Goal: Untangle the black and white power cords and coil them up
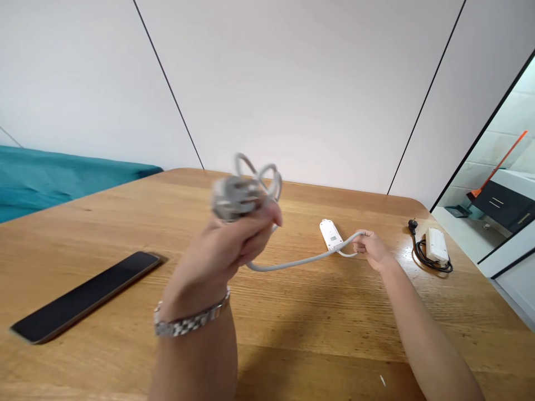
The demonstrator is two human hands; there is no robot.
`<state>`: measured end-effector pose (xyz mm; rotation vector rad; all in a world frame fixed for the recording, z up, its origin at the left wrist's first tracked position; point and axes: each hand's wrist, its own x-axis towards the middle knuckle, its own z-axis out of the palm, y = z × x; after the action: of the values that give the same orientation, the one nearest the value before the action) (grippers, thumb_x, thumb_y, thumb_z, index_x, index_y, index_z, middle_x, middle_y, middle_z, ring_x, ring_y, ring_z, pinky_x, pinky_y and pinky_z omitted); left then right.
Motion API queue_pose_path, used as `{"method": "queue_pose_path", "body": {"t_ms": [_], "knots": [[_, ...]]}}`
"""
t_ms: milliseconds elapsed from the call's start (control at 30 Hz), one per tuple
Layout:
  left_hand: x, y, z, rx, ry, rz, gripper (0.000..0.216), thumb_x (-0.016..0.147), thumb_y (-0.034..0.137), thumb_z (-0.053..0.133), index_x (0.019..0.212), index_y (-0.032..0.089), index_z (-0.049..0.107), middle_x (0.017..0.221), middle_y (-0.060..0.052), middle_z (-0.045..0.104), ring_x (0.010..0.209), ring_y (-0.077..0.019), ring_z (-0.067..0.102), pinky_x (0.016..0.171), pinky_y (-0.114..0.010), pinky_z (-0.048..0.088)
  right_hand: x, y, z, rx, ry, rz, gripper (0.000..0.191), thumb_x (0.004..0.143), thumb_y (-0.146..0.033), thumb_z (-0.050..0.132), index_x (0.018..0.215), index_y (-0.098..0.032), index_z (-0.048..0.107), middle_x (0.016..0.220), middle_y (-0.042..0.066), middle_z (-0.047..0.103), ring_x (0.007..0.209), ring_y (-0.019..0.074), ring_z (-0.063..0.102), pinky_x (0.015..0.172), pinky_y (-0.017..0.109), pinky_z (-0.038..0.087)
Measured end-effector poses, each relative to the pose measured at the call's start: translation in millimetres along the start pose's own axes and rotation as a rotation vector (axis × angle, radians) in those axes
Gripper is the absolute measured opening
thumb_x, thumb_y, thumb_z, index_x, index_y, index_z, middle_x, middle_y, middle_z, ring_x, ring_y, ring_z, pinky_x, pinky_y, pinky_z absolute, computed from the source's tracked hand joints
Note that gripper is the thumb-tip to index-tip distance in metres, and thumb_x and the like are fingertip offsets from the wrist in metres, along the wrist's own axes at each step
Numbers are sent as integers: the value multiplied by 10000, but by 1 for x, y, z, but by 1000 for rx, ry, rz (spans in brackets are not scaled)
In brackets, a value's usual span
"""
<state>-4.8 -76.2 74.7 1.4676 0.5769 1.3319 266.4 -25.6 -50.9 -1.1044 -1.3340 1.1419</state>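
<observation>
My left hand [246, 236], with a metal watch band on its wrist, is raised over the table and closed around a looped grey cable [273, 181]. A grey plug [234, 197], blurred by motion, sticks out at its upper left. From there the cable sags to the right toward my right hand [371, 249], whose fingers pinch it low over the tabletop. Just left of those fingers a white power strip [330, 234] lies on the wood, its label side up, joined to the cable at its near end.
A long dark flat object [90, 295] lies on the wooden table [313, 328] at left. At right sits a white box [437, 246] with a coiled black cable and black plug [413, 224]. Behind stand a white wall [292, 83] and a teal seat [62, 175].
</observation>
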Motion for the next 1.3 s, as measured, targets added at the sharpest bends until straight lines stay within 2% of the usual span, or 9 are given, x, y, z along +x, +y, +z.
{"method": "queue_pose_path", "body": {"t_ms": [167, 300, 467, 567, 700, 867, 1033, 1167, 1300], "knots": [[13, -24, 18, 231, -19, -111, 146, 719, 246, 753, 655, 163, 652, 420, 40, 381, 369, -58, 288, 335, -178, 213, -18, -33, -18, 217, -200, 0, 405, 676, -465, 678, 576, -229, 364, 572, -69, 323, 511, 93, 298, 504, 258, 330], [20, -33, 17, 263, 2, -125, 182, 726, 295, 736, 644, 175, 628, 413, 51, 339, 368, -58, 253, 341, -188, 190, -25, -42, -31, 81, -243, 32, 524, 710, -614, 706, 590, -220, 382, 554, -82, 302, 479, 69, 217, 446, 221, 179], [17, -30, 12, 240, -61, -71, 167, 748, 328, 696, 710, 180, 630, 418, 54, 360, 375, -65, 291, 369, -192, 238, -21, -45, -17, -141, 173, 66, 563, 605, -637, 776, 538, -208, 419, 475, -107, 266, 448, 49, 188, 421, 220, 86], [15, -33, 22, 271, -299, -108, 177, 779, 337, 671, 754, 165, 637, 435, 46, 430, 389, -83, 379, 405, -208, 332, -16, -46, 1, 27, 467, 36, 586, 557, -621, 797, 535, -219, 372, 459, -120, 259, 422, 38, 174, 403, 220, 79], [17, -52, 50, 223, -506, -253, 196, 831, 355, 634, 798, 168, 585, 468, 82, 402, 386, -57, 321, 398, -192, 290, -15, -50, 24, 299, 613, -47, 518, 565, -562, 784, 589, -222, 394, 461, -126, 302, 392, 39, 227, 385, 208, 105], [21, -76, 78, 82, -350, -191, 213, 821, 368, 659, 814, 162, 602, 584, 43, 492, 507, -69, 406, 517, -205, 374, -24, -58, 45, 484, 633, -58, 337, 623, -466, 715, 683, -209, 506, 541, -100, 435, 401, 46, 314, 372, 193, 174], [25, -99, 80, 160, -208, -104, 273, 759, 395, 737, 841, 146, 661, 715, -14, 625, 667, -136, 562, 648, -248, 461, -35, -59, 64, 458, 499, -166, 275, 759, -481, 608, 738, -208, 577, 611, -60, 533, 467, 82, 427, 415, 210, 303], [28, -109, 79, 78, -168, -62, 272, 735, 329, 763, 919, 154, 662, 828, -35, 651, 754, -144, 577, 711, -248, 472, -36, -51, 71, 288, 480, -376, 428, 873, -595, 478, 830, -199, 635, 760, 10, 649, 719, 157, 604, 686, 292, 491], [25, -105, 86, 25, -175, -74, 235, 700, 310, 772, 801, 159, 622, 723, 2, 587, 669, -113, 520, 642, -226, 442, -34, -44, 73, 251, 463, -452, 586, 914, -690, 285, 957, -206, 613, 1013, 73, 657, 911, 202, 633, 828, 369, 508]]}}
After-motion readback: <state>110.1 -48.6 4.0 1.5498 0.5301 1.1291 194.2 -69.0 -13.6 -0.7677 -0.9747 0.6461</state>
